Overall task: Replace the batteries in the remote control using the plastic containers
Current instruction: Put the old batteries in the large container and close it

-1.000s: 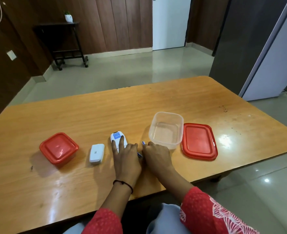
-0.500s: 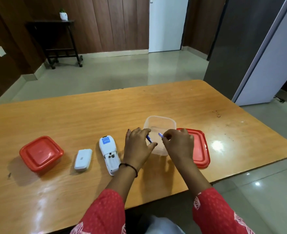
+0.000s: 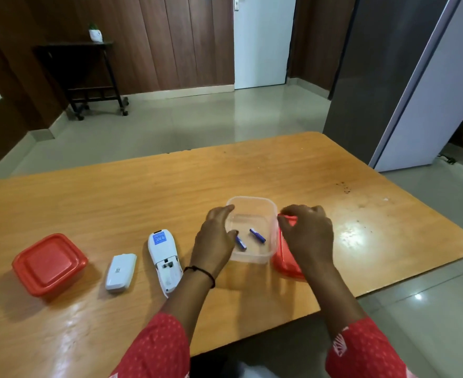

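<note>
The clear plastic container stands lidless mid-table with two blue batteries lying loose on its bottom. My left hand hovers at its left wall, fingers spread, holding nothing. My right hand is just right of the container, fingertips pinched on the far corner of the red lid, which it mostly hides. The white remote lies face down left of my left hand with its battery bay exposed and empty. Its white battery cover lies further left.
A second container with its red lid on sits at the table's left. The wooden table ends close on the right, by a grey cabinet. A dark side table stands at the far wall.
Both hands lifted a blue battery each from beside the remote to the clear container and let go; the batteries now lie inside. My right hand has shifted onto the red lid.
</note>
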### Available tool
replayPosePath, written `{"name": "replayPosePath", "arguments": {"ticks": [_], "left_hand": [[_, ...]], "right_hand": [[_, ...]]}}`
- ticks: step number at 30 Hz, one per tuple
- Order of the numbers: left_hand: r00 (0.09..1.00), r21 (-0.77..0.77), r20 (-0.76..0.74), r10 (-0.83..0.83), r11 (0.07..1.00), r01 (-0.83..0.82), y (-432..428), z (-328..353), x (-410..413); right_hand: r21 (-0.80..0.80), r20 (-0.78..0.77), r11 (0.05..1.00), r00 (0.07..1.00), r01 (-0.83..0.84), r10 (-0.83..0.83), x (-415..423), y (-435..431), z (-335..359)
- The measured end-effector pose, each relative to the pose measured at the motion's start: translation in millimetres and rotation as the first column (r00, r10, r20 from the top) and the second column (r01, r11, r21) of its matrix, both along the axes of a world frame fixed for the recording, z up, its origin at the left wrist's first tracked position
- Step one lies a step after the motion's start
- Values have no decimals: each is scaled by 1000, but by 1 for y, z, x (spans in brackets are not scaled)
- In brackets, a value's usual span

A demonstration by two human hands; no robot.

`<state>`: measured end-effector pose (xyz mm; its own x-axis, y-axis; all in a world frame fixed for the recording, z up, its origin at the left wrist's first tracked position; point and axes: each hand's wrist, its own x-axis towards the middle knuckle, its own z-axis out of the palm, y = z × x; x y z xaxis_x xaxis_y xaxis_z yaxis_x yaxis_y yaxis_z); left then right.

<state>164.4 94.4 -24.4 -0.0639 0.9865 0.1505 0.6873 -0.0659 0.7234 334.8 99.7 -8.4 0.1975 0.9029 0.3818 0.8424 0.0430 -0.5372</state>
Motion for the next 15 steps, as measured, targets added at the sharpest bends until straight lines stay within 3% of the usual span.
{"name": "replayPosePath", "arguments": {"ticks": [3,5,9,12,15], "left_hand": [[990,-51,67,121,992,-118,-8,-2,-4],[977,-133,136,162,981,-144,-13,-6,-5],[944,-228,276,180,967,-117,-32,-11,-1],[925,-241,334,179,965,-100,-42,-10,-1],[894,-263,408,186,962,-80,-48,-7,-4]], "right_hand": [[-252,27,955,987,158,-156,28,-16,-11],[-398,112,895,979,201,-170,35,-28,-23],[-487,196,835,964,255,-180,38,-37,-32],[-567,85,789,970,236,-229,44,-27,-27],[-551,-210,827,940,113,-268,49,-22,-19]]}}
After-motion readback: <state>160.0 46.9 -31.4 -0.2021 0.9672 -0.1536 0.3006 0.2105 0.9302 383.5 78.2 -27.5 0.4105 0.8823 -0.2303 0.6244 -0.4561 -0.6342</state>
